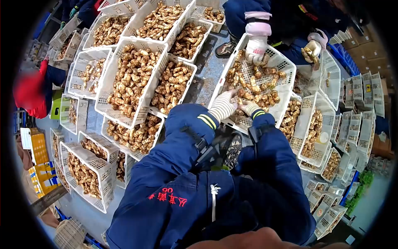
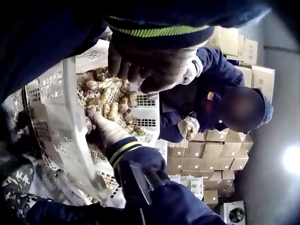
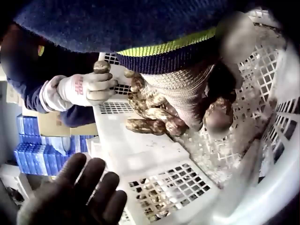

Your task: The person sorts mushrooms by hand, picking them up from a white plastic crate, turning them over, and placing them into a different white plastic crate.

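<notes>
Both of my hands wear pale striped knit gloves and are over a white plastic crate (image 1: 286,83) of knobbly brown-and-white mushrooms (image 1: 265,99). My left hand (image 1: 223,106) is above the crate's near left side. In the right wrist view, that left hand (image 3: 70,197) shows its palm with fingers loosely extended and nothing in them. Down inside the crate, my right hand (image 1: 249,108) holds a mushroom (image 3: 219,112) at its fingertips; more mushrooms (image 3: 146,125) lie right beside it. The fingertips are partly hidden by the glove and shadow.
Across the crate, another person's gloved hand (image 1: 257,47) reaches in, and their other hand (image 1: 314,49) holds mushrooms. Stacked crates full of mushrooms (image 1: 134,81) stand to the left, with further crates (image 1: 313,128) to the right. Cardboard boxes (image 2: 204,154) are piled behind.
</notes>
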### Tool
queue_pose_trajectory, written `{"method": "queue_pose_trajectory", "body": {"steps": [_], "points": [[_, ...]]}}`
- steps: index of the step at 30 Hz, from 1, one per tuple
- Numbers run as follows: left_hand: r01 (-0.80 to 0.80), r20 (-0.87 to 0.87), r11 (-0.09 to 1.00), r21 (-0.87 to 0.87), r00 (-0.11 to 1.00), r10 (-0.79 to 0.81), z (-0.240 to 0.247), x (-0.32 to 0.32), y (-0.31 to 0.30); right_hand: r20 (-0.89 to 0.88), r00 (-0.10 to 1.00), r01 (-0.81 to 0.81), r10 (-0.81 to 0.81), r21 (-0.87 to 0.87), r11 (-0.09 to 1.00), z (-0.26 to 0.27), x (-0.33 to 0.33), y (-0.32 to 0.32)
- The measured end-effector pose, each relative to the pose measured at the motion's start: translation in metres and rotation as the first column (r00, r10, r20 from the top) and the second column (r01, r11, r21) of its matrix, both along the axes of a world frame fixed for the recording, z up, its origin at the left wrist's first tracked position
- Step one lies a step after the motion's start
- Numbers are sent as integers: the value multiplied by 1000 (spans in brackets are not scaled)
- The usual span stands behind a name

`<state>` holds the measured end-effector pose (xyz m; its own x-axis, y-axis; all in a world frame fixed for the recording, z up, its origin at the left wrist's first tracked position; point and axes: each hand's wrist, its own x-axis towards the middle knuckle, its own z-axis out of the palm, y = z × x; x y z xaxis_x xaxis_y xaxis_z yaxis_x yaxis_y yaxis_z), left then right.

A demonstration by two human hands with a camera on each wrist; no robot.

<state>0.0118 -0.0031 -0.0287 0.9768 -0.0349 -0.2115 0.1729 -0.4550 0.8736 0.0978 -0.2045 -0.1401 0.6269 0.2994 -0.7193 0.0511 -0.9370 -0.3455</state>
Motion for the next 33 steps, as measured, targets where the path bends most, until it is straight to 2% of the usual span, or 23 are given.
{"method": "queue_pose_trajectory", "body": {"steps": [2, 4, 5, 6, 8, 10, 12, 13, 14, 15, 17, 18, 19, 20, 22, 24, 26, 27, 28, 30, 31, 32, 33], "points": [[157, 111, 965, 212, 977, -184, 1, -5, -3, -118, 991, 94, -62, 285, 954, 21, -4, -18], [238, 171, 881, 409, 928, -331, 10, -9, -8, -249, 966, 195, -73, 507, 839, 74, -19, -20], [270, 176, 854, 444, 909, -379, 17, -10, -10, -186, 983, 100, 5, 550, 829, 85, -21, -22], [309, 189, 835, 455, 883, -430, 26, -10, -10, -59, 979, -127, 194, 571, 811, 89, -18, -27], [393, 243, 807, 441, 813, -529, 18, -5, -14, -146, 982, -9, 119, 594, 804, 145, -30, -6], [358, 181, 900, 247, 896, -406, 13, -7, -12, -412, 909, 286, -66, 502, 816, 146, -22, -13], [237, 39, 967, 90, 970, -241, 29, -5, -9, -107, 983, 180, -147, 477, 860, 93, 2, -29], [69, 90, 997, 20, 993, -71, 17, -5, -9, 55, 981, 148, -187, 414, 898, 60, 14, -36], [8, -34, 995, -95, 999, -11, 19, 0, -6, 231, 947, 151, -224, 297, 943, 38, 20, -37], [-118, -8, 967, -227, 993, 119, 10, 3, -5, 311, 934, 136, -178, 152, 979, 45, 19, -27], [-271, 55, 831, -485, 939, 338, -24, 9, -6, 405, 911, 60, -79, 58, 996, 26, 21, -11], [-443, -230, 725, -527, 896, 380, -23, 10, -6, 411, 910, 39, -50, 34, 999, 17, 23, -3], [-450, -232, 683, -576, 890, 392, -22, 9, -4, 441, 897, 6, -6, 0, 1000, 6, 25, 4], [-451, -230, 640, -622, 886, 401, -19, 6, -4, 382, 915, -92, 129, -113, 989, -1, 27, 8], [-476, -263, 508, -718, 861, 435, 1, 5, -9, 284, 948, -96, 142, -170, 981, -11, 42, 15], [-511, -370, 555, -656, 859, 354, 9, 6, -2, 169, 974, -106, 149, -238, 966, -27, 50, 11], [-480, -308, 584, -654, 875, 373, 5, 6, -2, 43, 988, -131, 151, -303, 944, -55, 51, 6], [-468, -299, 574, -672, 881, 368, 4, 7, -4, 73, 997, 43, -23, -286, 957, -91, 55, 3], [-454, -288, 562, -692, 887, 362, 2, 8, -6, 151, 988, 82, -43, -262, 961, 2, 29, 15], [-425, -309, 601, -677, 905, 291, -3, 8, -5, 290, 954, 101, -69, -97, 990, -8, 16, -2], [-399, -304, 631, -666, 917, 259, -9, 9, -5, 218, 962, 159, -163, 33, 987, 22, 7, -2], [-370, -299, 660, -653, 927, 224, -14, 8, -6, 289, 939, 187, -185, 19, 982, 4, 2, -9], [-313, -254, 729, -609, 947, 195, -23, 9, -6, 56, 905, 383, -421, 318, 867, 14, -13, -12]]}}
